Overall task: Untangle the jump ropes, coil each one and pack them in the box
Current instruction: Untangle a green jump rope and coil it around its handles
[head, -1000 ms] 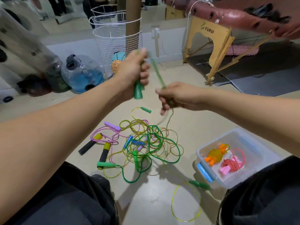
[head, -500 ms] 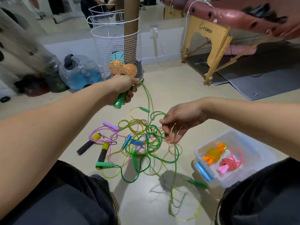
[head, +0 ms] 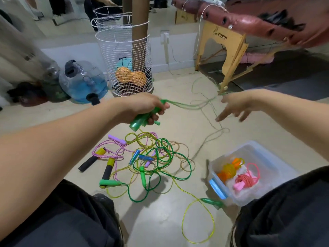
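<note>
Rope tangle [head: 151,157]: green, yellow, pink and tan cords with mixed handles, on the floor between the knees. Above it, left hand [head: 142,108] curled round green handles [head: 140,120]; a blurred green cord [head: 187,105] runs rightward from the fist. Right hand [head: 235,107]: right of the tangle, fingers spread, grasping nothing. Box [head: 263,157]: right of the tangle, holding orange coil [head: 229,170] and pink coil [head: 246,180]. Wire basket [head: 124,50]: beyond the tangle.

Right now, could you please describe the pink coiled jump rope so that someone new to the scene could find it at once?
Look for the clear plastic box on the floor by the person's right leg. Two coiled ropes lie inside; the pink coiled jump rope is the nearer one, at the box's right. Its neighbour, the yellow rope with orange handles, differs in colour, and only the pink one has pale pink handles.
</note>
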